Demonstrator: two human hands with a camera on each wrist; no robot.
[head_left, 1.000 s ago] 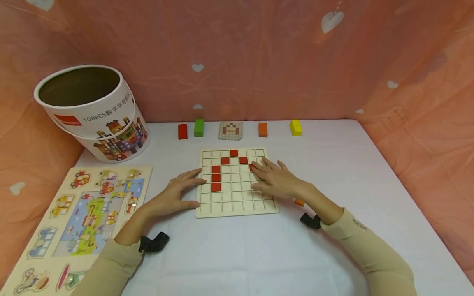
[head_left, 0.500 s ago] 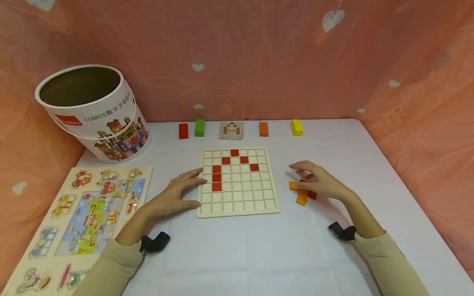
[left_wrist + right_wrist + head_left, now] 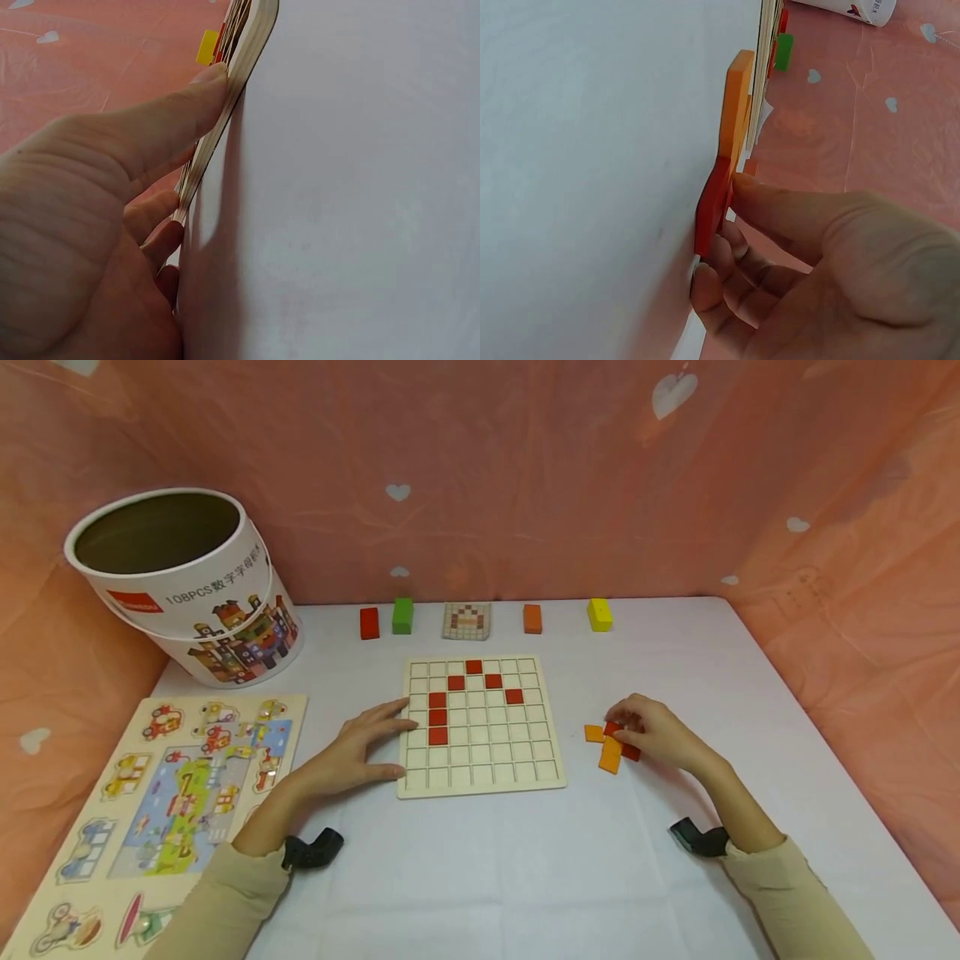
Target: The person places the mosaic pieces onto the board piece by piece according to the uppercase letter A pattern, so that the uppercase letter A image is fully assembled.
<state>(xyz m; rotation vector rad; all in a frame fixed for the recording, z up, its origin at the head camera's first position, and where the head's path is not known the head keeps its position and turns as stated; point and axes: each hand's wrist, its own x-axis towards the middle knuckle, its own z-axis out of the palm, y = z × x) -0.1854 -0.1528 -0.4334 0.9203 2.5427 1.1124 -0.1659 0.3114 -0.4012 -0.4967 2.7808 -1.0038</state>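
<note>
Tiles (image 3: 611,745), red and orange, lie in a small loose heap on the counter (image 3: 675,652) just right of the board (image 3: 480,724). The right hand (image 3: 656,735) is over the heap with fingers curled; the right wrist view shows thumb and fingertips (image 3: 712,281) pinching a red tile (image 3: 712,204) by its thin edges, an orange tile (image 3: 735,101) lying just beyond it. These pieces look like thin, stiff painted wood: light, hard, probably a bit slick on the faces and too flat to scoop, so the narrow edges are likely the sound place for the grip, one piece at a time. The left hand (image 3: 352,753) rests with straight, relaxed fingers against the board's left edge (image 3: 232,79), steadying it. Seven red tiles already sit in board cells.
</note>
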